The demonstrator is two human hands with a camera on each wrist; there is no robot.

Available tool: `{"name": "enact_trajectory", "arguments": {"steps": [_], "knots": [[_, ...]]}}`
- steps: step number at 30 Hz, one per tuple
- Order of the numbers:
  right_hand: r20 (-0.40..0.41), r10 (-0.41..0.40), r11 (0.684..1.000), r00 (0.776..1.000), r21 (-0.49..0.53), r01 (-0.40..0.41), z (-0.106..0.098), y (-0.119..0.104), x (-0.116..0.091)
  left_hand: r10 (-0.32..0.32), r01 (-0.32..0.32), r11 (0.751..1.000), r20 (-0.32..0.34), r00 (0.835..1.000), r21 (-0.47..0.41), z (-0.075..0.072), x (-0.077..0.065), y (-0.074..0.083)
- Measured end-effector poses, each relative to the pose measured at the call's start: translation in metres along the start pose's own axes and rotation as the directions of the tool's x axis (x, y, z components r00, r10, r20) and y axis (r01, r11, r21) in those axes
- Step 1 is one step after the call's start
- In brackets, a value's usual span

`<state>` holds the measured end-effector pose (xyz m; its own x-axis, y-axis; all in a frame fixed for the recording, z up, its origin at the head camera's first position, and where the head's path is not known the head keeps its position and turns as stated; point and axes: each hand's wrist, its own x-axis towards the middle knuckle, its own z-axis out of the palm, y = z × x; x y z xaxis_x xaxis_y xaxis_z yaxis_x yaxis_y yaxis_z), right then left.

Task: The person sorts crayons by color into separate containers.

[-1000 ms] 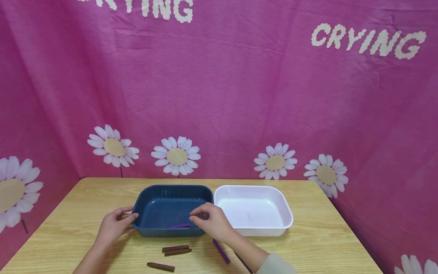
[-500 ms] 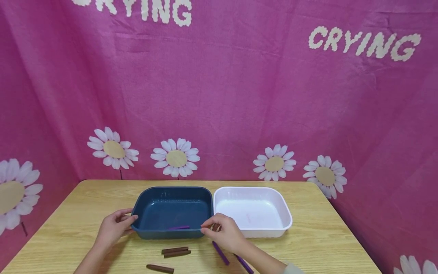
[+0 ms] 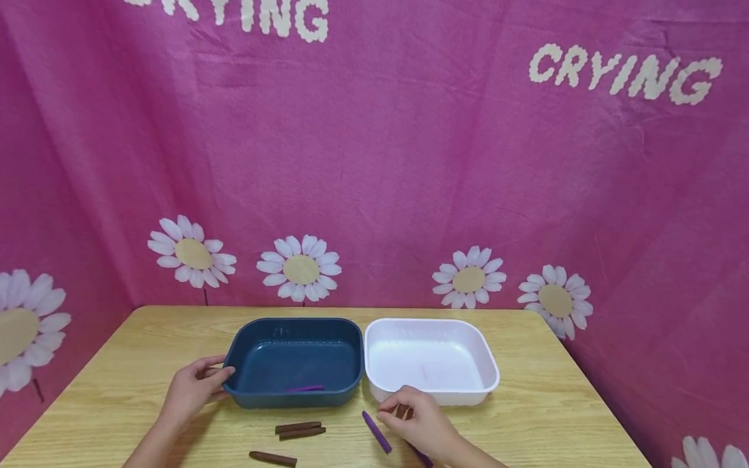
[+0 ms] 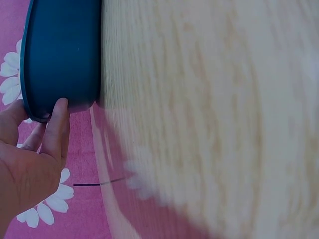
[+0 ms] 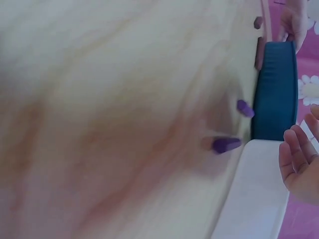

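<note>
At the near left corner of a dark blue tray, my left hand grips the rim. In the left wrist view its thumb and fingers lie at the tray's edge and outer wall. My right hand hovers over the table in front of the white tray, its fingers loosely bent with nothing visible between them. Just left of it lies a purple crayon; a second purple crayon is partly hidden beneath the hand. One more purple crayon rests inside the blue tray.
Two brown crayons lie side by side in front of the blue tray, and a third brown crayon is nearer the table's front. Both trays stand side by side on the wooden table. A pink curtain hangs behind.
My right hand has drawn back from over the blue tray, moving right and toward me to the purple crayons. The left hand has stayed on the blue tray's rim.
</note>
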<state>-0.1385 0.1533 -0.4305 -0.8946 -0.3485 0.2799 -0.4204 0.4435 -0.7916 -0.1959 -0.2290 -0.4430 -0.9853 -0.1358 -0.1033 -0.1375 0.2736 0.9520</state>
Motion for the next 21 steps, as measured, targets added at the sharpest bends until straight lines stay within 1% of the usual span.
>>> {"name": "enact_trajectory", "arguments": {"steps": [4,10,13,17,21], "knots": [[0.014,0.025,1.000,1.000,-0.006,-0.025,-0.008,0.011,-0.012,0.001,-0.001,1.000,0.004,1.000,0.002,-0.001,0.001,0.000],[0.064,0.101,0.995,0.993,0.003,-0.101,-0.020,0.027,-0.025,-0.009,0.008,1.000,0.004,1.000,0.006,-0.001,0.000,0.000],[0.085,0.124,0.992,0.989,-0.022,-0.122,-0.026,0.034,-0.029,-0.006,0.006,1.000,0.002,1.000,0.015,-0.001,0.000,0.000],[0.118,0.183,0.982,0.976,-0.062,-0.176,-0.031,0.040,-0.034,-0.006,0.006,1.000,0.000,1.000,0.020,-0.001,0.000,0.001],[0.147,0.271,0.961,0.951,-0.108,-0.257,-0.034,0.042,-0.038,-0.011,0.011,1.000,0.002,1.000,0.014,0.000,0.000,0.003]]}}
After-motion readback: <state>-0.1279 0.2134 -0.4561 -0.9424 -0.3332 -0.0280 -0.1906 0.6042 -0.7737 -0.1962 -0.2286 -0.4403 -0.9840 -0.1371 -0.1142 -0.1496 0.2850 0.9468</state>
